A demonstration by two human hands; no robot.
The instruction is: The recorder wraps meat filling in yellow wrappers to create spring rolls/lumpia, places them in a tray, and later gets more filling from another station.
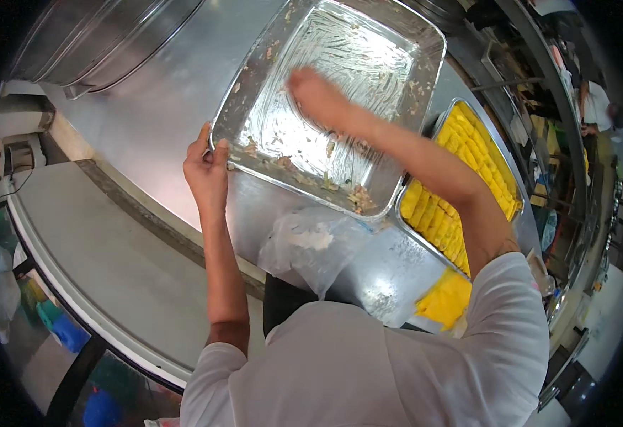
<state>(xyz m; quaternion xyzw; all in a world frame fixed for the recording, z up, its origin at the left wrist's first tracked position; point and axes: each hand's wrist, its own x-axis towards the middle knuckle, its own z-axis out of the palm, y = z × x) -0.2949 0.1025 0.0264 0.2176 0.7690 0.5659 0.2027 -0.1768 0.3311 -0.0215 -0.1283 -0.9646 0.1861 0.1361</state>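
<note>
A large rectangular metal pan (pixel 311 189), tilted towards me, has food scraps along its walls and greasy streaks over its floor. My left hand (pixel 207 165) grips the pan's near left corner between thumb and fingers. Inside the pan, over its floor, is my right hand (pixel 319 99), blurred; its fingers look curled, and whether it holds anything cannot be told. Below the pan a crumpled clear plastic bag (pixel 311 243) lies on the steel table. A smaller metal tray (pixel 423 243) of yellow rolled pieces (pixel 439 213) sits to the right, partly behind my right forearm.
Large round metal vessels (pixel 103 37) stand on the steel table (pixel 146 139) at the upper left. A yellow sheet or cloth (pixel 445 299) lies by my right side. Past the table's right edge are metal racks, and a person (pixel 597 107) in white is farther off.
</note>
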